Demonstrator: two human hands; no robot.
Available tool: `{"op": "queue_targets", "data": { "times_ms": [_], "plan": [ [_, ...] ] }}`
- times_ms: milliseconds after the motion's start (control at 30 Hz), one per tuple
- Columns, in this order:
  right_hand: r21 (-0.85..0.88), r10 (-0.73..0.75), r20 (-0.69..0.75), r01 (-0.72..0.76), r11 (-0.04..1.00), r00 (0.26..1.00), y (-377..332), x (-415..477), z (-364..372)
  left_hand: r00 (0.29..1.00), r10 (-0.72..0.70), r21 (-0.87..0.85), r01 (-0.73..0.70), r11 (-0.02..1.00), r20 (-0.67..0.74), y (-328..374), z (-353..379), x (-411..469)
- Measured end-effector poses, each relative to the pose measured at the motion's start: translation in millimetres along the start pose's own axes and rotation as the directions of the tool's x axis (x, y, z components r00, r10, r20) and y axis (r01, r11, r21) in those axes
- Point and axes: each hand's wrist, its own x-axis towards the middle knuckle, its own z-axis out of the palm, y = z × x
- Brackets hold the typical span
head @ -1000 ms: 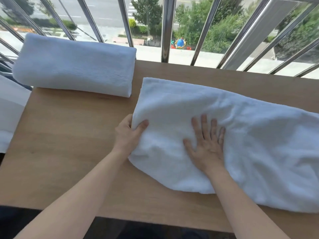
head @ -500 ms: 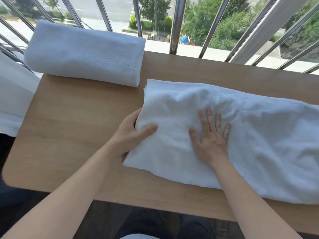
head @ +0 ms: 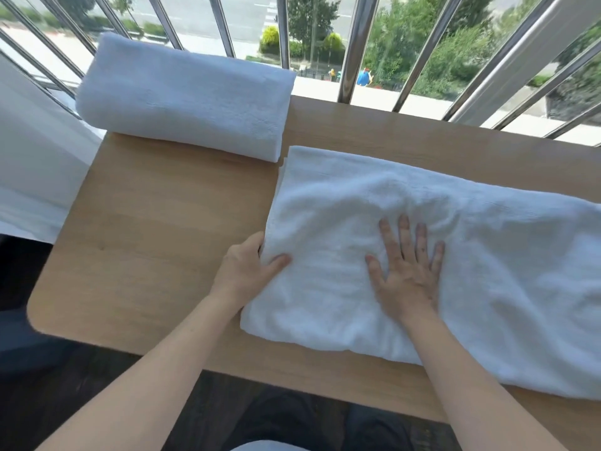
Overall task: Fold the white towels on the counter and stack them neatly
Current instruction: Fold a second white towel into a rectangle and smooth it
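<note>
A white towel [head: 487, 271] lies spread on the wooden counter [head: 156, 239]. The left hand [head: 247, 271] pinches its near-left edge, thumb on top. Just to its right, the right hand [head: 406, 271] presses flat, fingers spread. A folded towel [head: 185, 102] lies beyond the left hand. Both hands hold as half a second ago.

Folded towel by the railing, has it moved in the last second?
No. The folded towel still lies across the counter's far left corner, against the railing; only the camera has shifted.

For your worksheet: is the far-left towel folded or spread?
Folded: the far-left towel lies as a thick, compact bundle on the counter.
</note>
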Motion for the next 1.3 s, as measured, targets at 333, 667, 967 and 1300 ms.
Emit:
{"op": "queue_targets", "data": {
  "times_ms": [333, 667, 967, 1300],
  "plan": [
    [0.002, -0.018, 0.009, 0.018, 1.000, 1.000, 2.6, -2.8, -2.9, 0.972, -0.047, -0.049, 0.060, 0.997, 0.232, -5.7, -17.3, 14.3],
    [0.131, -0.067, -0.003, 0.067, 0.989, 0.998, 16.9, -5.1, -22.0, 0.820, 0.528, 0.350, -0.439, 0.828, -0.222, 46.5, 55.6, 24.4],
    [0.216, 0.055, -0.281, 0.008, 0.976, 0.958, 106.0, -2.7, -61.7, 0.692, 0.664, 0.392, -0.715, 0.579, 0.282, 124.5, 199.2, 13.0],
    [0.195, 0.241, -0.113, -0.217, 0.957, 0.964, 245.0, 4.5, -81.8, 0.759, 0.648, 0.452, -0.602, 0.658, 0.066, 174.6, 267.7, -6.2]
  ]
}}
